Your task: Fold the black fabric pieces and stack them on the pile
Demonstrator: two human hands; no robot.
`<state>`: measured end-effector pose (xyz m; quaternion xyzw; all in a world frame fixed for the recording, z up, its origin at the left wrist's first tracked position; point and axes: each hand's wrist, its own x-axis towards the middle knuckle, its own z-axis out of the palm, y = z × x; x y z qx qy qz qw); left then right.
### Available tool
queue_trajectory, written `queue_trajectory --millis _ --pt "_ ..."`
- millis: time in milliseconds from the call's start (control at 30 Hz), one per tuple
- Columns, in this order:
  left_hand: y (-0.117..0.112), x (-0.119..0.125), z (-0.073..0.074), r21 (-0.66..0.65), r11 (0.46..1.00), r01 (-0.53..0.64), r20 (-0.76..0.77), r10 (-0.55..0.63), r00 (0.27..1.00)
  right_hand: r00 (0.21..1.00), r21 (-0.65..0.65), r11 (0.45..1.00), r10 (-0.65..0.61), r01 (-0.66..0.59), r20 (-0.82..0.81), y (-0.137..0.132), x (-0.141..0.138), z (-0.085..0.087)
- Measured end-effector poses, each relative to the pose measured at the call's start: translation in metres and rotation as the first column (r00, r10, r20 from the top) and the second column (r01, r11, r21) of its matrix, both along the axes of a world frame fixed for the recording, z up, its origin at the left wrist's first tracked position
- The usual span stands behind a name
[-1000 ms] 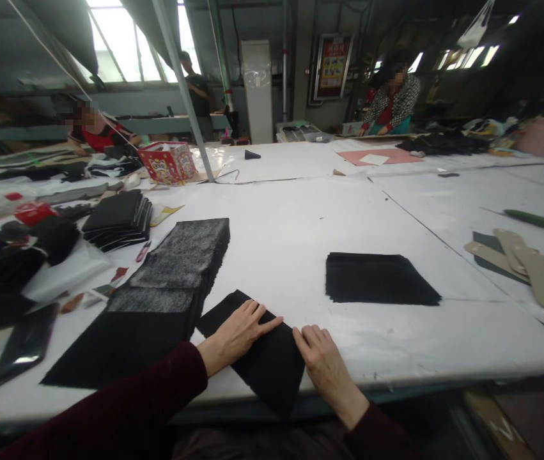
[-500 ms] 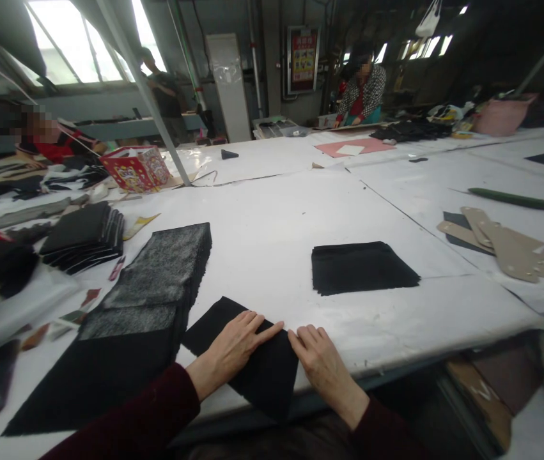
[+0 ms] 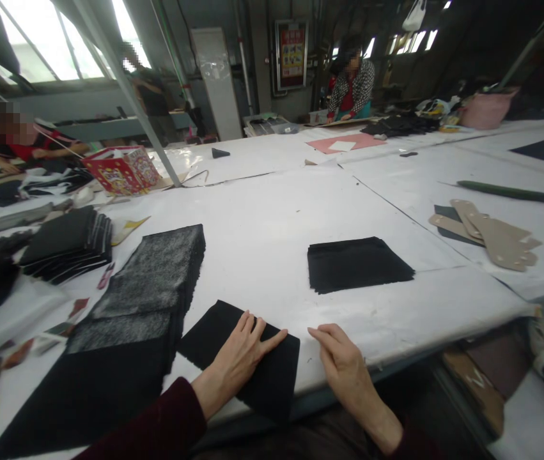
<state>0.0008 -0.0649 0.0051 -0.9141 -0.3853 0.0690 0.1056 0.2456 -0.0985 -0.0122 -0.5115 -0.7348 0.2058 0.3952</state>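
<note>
My left hand (image 3: 243, 351) lies with fingers spread on a black fabric piece (image 3: 274, 377), pressing it to the table. One corner of this piece hangs over the near table edge. My right hand (image 3: 343, 358) is just right of the piece and apart from it, fingers curled and fingertips pinched together. Whether anything tiny is between them I cannot make out. Left of my left hand is a long stack of black fabric (image 3: 123, 358), its far part speckled grey. Beyond my right hand lies a neat stack of black fabric pieces (image 3: 360, 263).
Beige templates (image 3: 492, 236) and a long green pointed object (image 3: 514, 190) lie to the right. At left are a dark folded stack (image 3: 63, 239) and a red patterned box (image 3: 125, 171) by a slanted pole (image 3: 132, 96). Co-workers are at the far side.
My right hand has moved off the fabric's edge to the right, its fingers drawing together. My left hand stays on the piece. The view has shifted slightly.
</note>
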Motion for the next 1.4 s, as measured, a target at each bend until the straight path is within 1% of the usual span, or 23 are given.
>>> queue_trajectory --millis 67,100,167,233,300,367,433,533,633,700,767,900,967,1033,1100,1133,1200,1267,1300,1333,1400 --pt "-0.001 0.001 0.0 -0.005 1.0 -0.005 0.011 0.005 1.0 0.989 -0.068 0.998 -0.006 -0.004 -0.146 0.008 -0.015 0.006" --pt "-0.001 0.001 -0.001 -0.008 1.0 -0.007 0.018 0.007 1.0 0.983 -0.079 0.997 -0.005 -0.01 -0.184 0.012 -0.025 0.008" --pt "-0.001 0.001 -0.003 -0.016 1.0 -0.014 0.036 0.015 0.999 0.984 -0.061 0.998 0.015 -0.027 -0.178 0.018 -0.044 0.007" --pt "-0.002 -0.001 -0.005 -0.035 0.999 -0.027 0.059 0.029 0.998 0.998 -0.022 0.999 0.047 -0.048 -0.051 0.018 -0.06 0.0" --pt "-0.002 -0.006 -0.009 -0.065 0.997 -0.039 0.092 0.044 0.995 0.986 0.02 0.998 0.058 -0.062 0.154 0.015 -0.072 -0.01" --pt "0.0 -0.015 -0.012 -0.092 0.995 -0.037 0.128 0.049 0.991 0.939 0.067 0.996 0.034 -0.061 0.342 0.01 -0.077 -0.018" --pt "0.004 -0.029 -0.014 -0.108 0.993 -0.04 0.153 0.056 0.987 0.896 0.104 0.993 0.003 -0.055 0.445 0.006 -0.078 -0.023" --pt "0.017 -0.055 -0.012 -0.107 0.989 -0.099 0.15 0.114 0.982 0.878 0.12 0.991 -0.009 -0.055 0.478 0.004 -0.075 -0.024" --pt "0.032 -0.079 -0.005 -0.123 0.977 -0.175 0.129 0.191 0.973 0.881 0.12 0.991 -0.002 -0.062 0.473 0.003 -0.072 -0.022" --pt "0.041 -0.089 0.001 -0.143 0.967 -0.212 0.141 0.232 0.962 0.887 0.12 0.991 -0.003 -0.059 0.462 0.003 -0.07 -0.02" --pt "0.049 -0.092 0.009 -0.167 0.951 -0.259 0.182 0.288 0.94 0.894 0.109 0.993 -0.006 -0.048 0.447 0.004 -0.07 -0.017" --pt "0.058 -0.083 0.019 -0.238 0.907 -0.347 0.237 0.4 0.885 0.917 0.062 0.998 -0.034 0.01 0.398 0.012 -0.073 -0.008" --pt "0.058 -0.077 0.02 -0.294 0.89 -0.35 0.227 0.42 0.879 0.933 0.038 0.998 -0.052 0.041 0.357 0.02 -0.073 -0.003" --pt "0.056 -0.073 0.021 -0.36 0.878 -0.316 0.242 0.415 0.877 0.953 0.012 0.999 -0.052 0.051 0.3 0.026 -0.071 -0.002" --pt "0.053 -0.068 0.023 -0.447 0.854 -0.266 0.308 0.426 0.851 0.972 -0.012 0.999 -0.031 0.035 0.234 0.027 -0.067 -0.006" --pt "0.052 -0.065 0.026 -0.507 0.828 -0.239 0.348 0.45 0.822 0.979 -0.021 0.999 -0.021 0.026 0.201 0.026 -0.065 -0.011" --pt "0.052 -0.057 0.032 -0.643 0.747 -0.172 0.406 0.522 0.75 0.988 -0.046 0.999 -0.009 0.016 0.155 0.02 -0.057 -0.023" --pt "0.054 -0.045 0.039 -0.737 0.669 -0.093 0.44 0.581 0.685 0.992 -0.119 0.993 -0.007 0.023 0.129 0.014 -0.043 -0.031" --pt "0.057 -0.037 0.042 -0.758 0.65 -0.053 0.463 0.594 0.658 0.994 -0.18 0.983 0.005 0.016 0.112 0.014 -0.032 -0.032" --pt "0.061 -0.028 0.045 -0.763 0.646 -0.016 0.494 0.599 0.631 0.996 -0.261 0.965 0.026 -0.004 0.081 0.016 -0.019 -0.03" --pt "0.073 -0.005 0.046 -0.747 0.664 0.031 0.559 0.603 0.569 0.998 -0.417 0.906 0.058 -0.064 -0.027 0.03 0.017 -0.015"
